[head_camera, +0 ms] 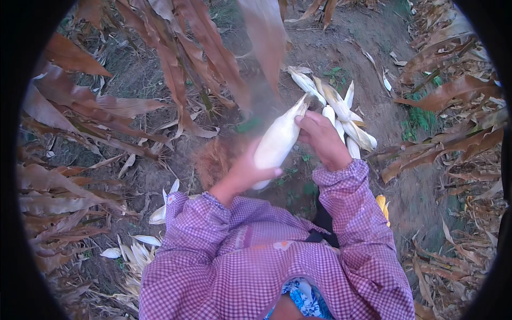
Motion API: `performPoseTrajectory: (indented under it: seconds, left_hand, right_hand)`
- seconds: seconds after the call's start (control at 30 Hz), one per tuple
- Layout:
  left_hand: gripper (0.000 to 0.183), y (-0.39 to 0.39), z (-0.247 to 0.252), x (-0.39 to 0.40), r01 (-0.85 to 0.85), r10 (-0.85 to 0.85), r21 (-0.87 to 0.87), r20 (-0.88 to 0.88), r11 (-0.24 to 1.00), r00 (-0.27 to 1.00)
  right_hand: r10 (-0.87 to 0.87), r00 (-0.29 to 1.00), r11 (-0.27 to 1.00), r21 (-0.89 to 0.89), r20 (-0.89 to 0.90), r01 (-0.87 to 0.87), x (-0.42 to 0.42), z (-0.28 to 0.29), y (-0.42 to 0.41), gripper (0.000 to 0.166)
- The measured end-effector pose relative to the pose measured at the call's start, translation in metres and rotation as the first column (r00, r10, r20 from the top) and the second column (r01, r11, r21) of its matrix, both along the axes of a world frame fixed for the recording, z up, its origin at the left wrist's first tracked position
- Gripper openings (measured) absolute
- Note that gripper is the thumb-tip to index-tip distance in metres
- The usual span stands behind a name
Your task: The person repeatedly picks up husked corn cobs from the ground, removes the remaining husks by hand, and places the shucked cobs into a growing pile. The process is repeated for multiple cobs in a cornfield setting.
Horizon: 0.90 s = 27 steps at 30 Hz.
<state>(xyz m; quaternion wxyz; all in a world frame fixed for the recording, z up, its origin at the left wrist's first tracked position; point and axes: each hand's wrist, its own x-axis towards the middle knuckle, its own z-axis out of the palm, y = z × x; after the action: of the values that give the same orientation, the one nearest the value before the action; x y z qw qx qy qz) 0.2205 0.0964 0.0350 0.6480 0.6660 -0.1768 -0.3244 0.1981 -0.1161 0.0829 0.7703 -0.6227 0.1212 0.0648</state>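
Note:
An ear of corn in its pale husk [278, 146] is held tilted in front of me, its tip up and to the right. My left hand [248, 168] is wrapped around its lower part, the thumb across the front. With bent fingers my right hand [322, 134] grips the husk near the tip. Just beyond that hand, several more ears in pale husks [336, 104] lie in a loose pile on the soil. Yellow husked corn [383, 206] shows beside my right sleeve, partly hidden by it.
Dry corn stalks and leaves [176, 60] stand at the upper left, some hanging close before my hands. More dry leaves [448, 132] line the right side. Loose husks [136, 256] lie on the ground at the lower left, and a reddish-brown fibrous clump [212, 162] is by my left hand.

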Motion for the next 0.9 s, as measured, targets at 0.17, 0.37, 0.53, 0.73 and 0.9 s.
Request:
performPoseTrajectory:
  seconds: [0.17, 0.37, 0.53, 0.73, 0.9]
  left_hand:
    - [0.089, 0.007, -0.017, 0.003, -0.045, 0.045, -0.003, 0.171, 0.999, 0.984]
    - [0.083, 0.009, -0.017, 0.000, -0.168, 0.138, 0.058, 0.346, 0.984, 0.928]
    - [0.076, 0.007, -0.005, 0.000, -0.271, 0.161, 0.136, 0.533, 0.953, 0.830]
    - [0.073, 0.008, 0.004, -0.005, -0.425, 0.176, 0.220, 0.677, 0.878, 0.715]
    - [0.074, 0.008, -0.004, -0.002, -0.455, 0.160, 0.234, 0.722, 0.859, 0.673]
  right_hand:
    - [-0.029, 1.000, 0.999, -0.033, -0.004, 0.029, 0.003, 0.000, 0.007, 0.022]
    - [-0.150, 0.984, 0.971, -0.175, 0.100, 0.165, 0.010, -0.018, 0.014, 0.017]
    - [-0.245, 0.957, 0.934, -0.229, 0.153, 0.275, 0.023, -0.045, 0.017, 0.015]
    - [-0.338, 0.940, 0.941, -0.013, 0.045, 0.339, 0.033, -0.042, 0.029, 0.013]
    - [-0.364, 0.931, 0.923, 0.124, -0.038, 0.366, 0.036, -0.051, 0.027, 0.015]
